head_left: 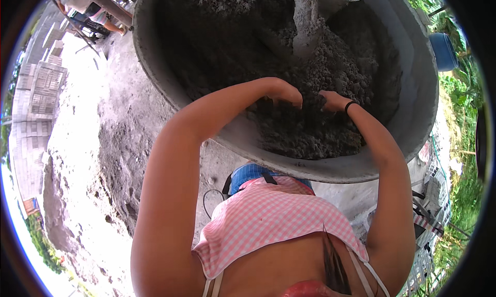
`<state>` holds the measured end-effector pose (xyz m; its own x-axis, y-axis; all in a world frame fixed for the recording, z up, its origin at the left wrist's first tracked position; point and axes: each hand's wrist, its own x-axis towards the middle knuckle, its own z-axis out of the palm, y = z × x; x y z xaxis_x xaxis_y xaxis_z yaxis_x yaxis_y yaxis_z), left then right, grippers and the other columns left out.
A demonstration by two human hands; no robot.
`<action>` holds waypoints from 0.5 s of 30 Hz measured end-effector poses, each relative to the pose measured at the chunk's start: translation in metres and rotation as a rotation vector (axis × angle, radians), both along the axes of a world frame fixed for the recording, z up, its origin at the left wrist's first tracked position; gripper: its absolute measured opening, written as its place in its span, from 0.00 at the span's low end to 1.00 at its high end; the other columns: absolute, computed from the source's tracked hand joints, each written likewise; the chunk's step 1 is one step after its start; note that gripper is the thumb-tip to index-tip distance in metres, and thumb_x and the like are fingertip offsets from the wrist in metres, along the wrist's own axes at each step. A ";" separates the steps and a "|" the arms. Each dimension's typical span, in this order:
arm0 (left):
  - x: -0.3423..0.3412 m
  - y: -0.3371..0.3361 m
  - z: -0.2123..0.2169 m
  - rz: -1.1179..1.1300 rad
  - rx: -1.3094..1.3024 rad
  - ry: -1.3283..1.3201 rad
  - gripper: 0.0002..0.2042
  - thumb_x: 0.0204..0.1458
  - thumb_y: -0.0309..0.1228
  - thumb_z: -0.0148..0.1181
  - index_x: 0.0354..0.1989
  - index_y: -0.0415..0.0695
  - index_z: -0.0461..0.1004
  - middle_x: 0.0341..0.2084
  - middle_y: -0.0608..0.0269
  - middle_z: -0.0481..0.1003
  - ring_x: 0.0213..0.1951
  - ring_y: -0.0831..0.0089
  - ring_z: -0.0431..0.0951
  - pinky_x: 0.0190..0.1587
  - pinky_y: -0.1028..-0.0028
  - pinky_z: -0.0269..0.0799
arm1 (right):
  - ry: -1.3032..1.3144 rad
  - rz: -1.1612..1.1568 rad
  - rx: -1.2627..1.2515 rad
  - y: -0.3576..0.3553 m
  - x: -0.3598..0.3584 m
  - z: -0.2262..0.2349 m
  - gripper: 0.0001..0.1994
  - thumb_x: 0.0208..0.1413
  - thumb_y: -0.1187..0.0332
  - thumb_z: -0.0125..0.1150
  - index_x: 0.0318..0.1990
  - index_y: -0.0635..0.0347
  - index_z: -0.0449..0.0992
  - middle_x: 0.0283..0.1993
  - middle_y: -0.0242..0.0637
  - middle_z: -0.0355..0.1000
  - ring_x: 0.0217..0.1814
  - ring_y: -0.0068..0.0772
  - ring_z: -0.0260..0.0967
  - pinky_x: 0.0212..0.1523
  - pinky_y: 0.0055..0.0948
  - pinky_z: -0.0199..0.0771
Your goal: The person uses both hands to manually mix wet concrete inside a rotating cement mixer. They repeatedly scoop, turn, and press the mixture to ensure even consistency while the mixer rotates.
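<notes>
A worker's left hand (pixel 285 94) and right hand (pixel 332 100) dig curled fingers into damp grey mortar (pixel 310 121) inside a mixer drum (pixel 413 126). Scooping toward the near rim, clear of the central paddle (pixel 306 23) beyond, seems wisest.

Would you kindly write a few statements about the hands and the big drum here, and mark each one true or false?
1. Both hands are inside the grey drum. True: the left hand and the right hand rest on the grey mix in it.
2. The right hand holds a trowel. False: no tool shows in it; its fingers press into the mix.
3. A dark band sits at the right wrist. True.
4. The drum holds clear water. False: it holds a dark, crumbly, damp-looking mix.
5. A blue barrel stands past the drum's right rim. True.
6. The left hand grips the drum's rim. False: it lies on the mix, away from the rim.
</notes>
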<state>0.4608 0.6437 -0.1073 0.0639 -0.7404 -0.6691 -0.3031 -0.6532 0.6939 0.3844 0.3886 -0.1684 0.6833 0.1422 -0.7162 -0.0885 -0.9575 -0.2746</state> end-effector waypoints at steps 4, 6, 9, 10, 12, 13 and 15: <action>0.022 0.011 0.092 -0.264 -0.039 -0.509 0.18 0.57 0.37 0.44 0.50 0.41 0.74 0.46 0.51 0.74 0.47 0.54 0.74 0.52 0.61 0.68 | 0.009 0.088 0.060 -0.003 -0.013 0.055 0.28 0.54 0.64 0.63 0.62 0.62 0.62 0.59 0.47 0.67 0.59 0.49 0.66 0.57 0.41 0.69; 0.048 0.040 0.094 -0.122 -0.060 -0.797 0.18 0.58 0.38 0.44 0.49 0.42 0.74 0.47 0.52 0.72 0.48 0.54 0.73 0.52 0.60 0.68 | -0.185 0.013 0.145 -0.001 -0.010 0.090 0.25 0.57 0.65 0.60 0.61 0.62 0.64 0.59 0.47 0.67 0.58 0.49 0.67 0.57 0.39 0.68; 0.073 0.099 0.125 -0.203 -0.171 -1.120 0.14 0.59 0.32 0.46 0.49 0.40 0.72 0.50 0.54 0.69 0.53 0.56 0.70 0.51 0.60 0.69 | -0.309 -0.290 0.344 0.040 -0.007 0.162 0.21 0.59 0.67 0.57 0.59 0.63 0.66 0.57 0.44 0.69 0.56 0.43 0.69 0.54 0.36 0.69; 0.086 0.121 0.123 -0.249 -0.250 -1.252 0.13 0.59 0.29 0.47 0.50 0.40 0.72 0.51 0.55 0.69 0.54 0.56 0.68 0.51 0.59 0.69 | -0.416 -0.157 0.352 0.039 -0.005 0.174 0.21 0.60 0.66 0.57 0.59 0.64 0.67 0.55 0.44 0.70 0.54 0.41 0.70 0.52 0.35 0.70; 0.113 0.157 0.093 -0.009 -0.258 -1.317 0.12 0.57 0.25 0.48 0.49 0.40 0.71 0.51 0.56 0.68 0.55 0.56 0.67 0.54 0.60 0.66 | -0.627 0.102 0.366 0.033 0.003 0.186 0.20 0.61 0.64 0.57 0.57 0.65 0.68 0.52 0.43 0.73 0.50 0.36 0.71 0.49 0.33 0.71; 0.113 0.163 0.097 0.022 -0.233 -1.329 0.12 0.56 0.24 0.49 0.48 0.40 0.71 0.52 0.56 0.68 0.56 0.56 0.66 0.56 0.60 0.65 | -0.735 -0.095 0.450 0.031 0.005 0.185 0.21 0.61 0.63 0.57 0.57 0.65 0.68 0.50 0.42 0.73 0.49 0.34 0.71 0.48 0.33 0.71; 0.114 0.176 0.118 -0.233 -0.021 -1.306 0.12 0.55 0.25 0.49 0.47 0.41 0.70 0.53 0.56 0.68 0.57 0.56 0.65 0.60 0.58 0.60 | -0.939 -0.485 0.613 0.039 0.009 0.183 0.22 0.61 0.60 0.57 0.58 0.64 0.68 0.47 0.41 0.74 0.47 0.31 0.71 0.48 0.32 0.71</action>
<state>0.5744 0.8194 0.0103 0.5180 -0.8313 -0.2017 -0.8538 -0.4878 -0.1819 0.3936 0.4273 0.0149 0.9749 -0.1303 0.1803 0.0752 -0.5699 -0.8183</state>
